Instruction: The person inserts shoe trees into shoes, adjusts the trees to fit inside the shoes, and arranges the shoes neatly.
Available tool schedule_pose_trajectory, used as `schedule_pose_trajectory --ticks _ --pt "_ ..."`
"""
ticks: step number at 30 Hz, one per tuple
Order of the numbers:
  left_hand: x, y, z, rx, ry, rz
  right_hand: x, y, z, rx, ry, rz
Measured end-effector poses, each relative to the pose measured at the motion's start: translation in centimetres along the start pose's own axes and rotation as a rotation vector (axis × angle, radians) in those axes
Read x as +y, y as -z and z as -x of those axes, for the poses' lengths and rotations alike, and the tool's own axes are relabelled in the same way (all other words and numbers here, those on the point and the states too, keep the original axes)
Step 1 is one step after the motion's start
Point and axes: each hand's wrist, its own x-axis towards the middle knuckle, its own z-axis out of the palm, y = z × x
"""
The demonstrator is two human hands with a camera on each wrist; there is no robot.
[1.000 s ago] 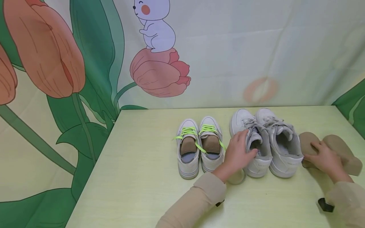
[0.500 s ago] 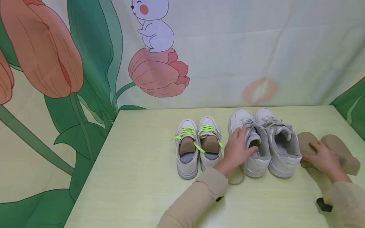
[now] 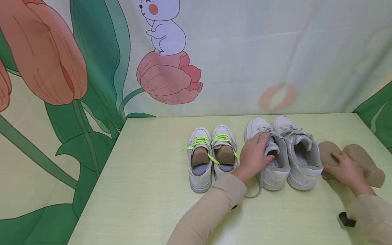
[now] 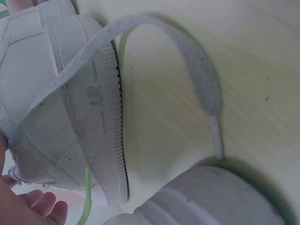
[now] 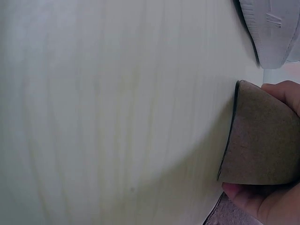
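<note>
My left hand (image 3: 252,153) rests spread over the left sneaker (image 3: 277,178) of a larger white pair, its fingers on the outer side by the laces, its thumb across the opening. A loose grey lace (image 4: 201,70) curves onto the table in the left wrist view. The right sneaker (image 3: 306,178) of that pair stands alongside. At the far right, my right hand (image 3: 349,168) grips the left one of two brown foot-shaped shoe inserts (image 3: 327,149). In the right wrist view, thumb and fingers lie on opposite sides of this insert (image 5: 267,136).
A smaller pair of white sneakers (image 3: 200,177) with bright green laces (image 3: 200,140) stands left of the larger pair, with brown inserts (image 3: 225,154) inside. All rest on a pale yellow table (image 3: 147,170) before a printed cloth (image 3: 229,68) of tulips.
My left hand has shifted slightly towards the laces of the larger sneaker. The right hand keeps its grip on the brown insert. The shoes look unmoved, while the whole view drifts a little.
</note>
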Motion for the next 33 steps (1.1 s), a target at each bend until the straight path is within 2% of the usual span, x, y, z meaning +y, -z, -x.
schedule_pose_trajectory --ticks 4,10,22,27,33 --pt "0.15 0.12 -0.22 0.009 -0.006 -0.048 0.01 -0.03 0.01 0.006 0.003 -0.003" --pt "0.20 -0.10 -0.57 0.024 0.005 -0.062 -0.05 -0.02 0.07 0.006 0.001 0.003" --pt "-0.12 -0.20 -0.50 0.152 -0.051 -0.109 -0.33 0.15 0.18 0.001 -0.009 -0.012" --pt "-0.03 -0.15 -0.61 0.156 -0.052 -0.105 -0.27 0.08 0.16 0.006 -0.007 -0.008" --pt "0.30 0.02 -0.98 0.144 -0.025 -0.100 -0.23 0.07 0.18 0.007 -0.005 -0.008"
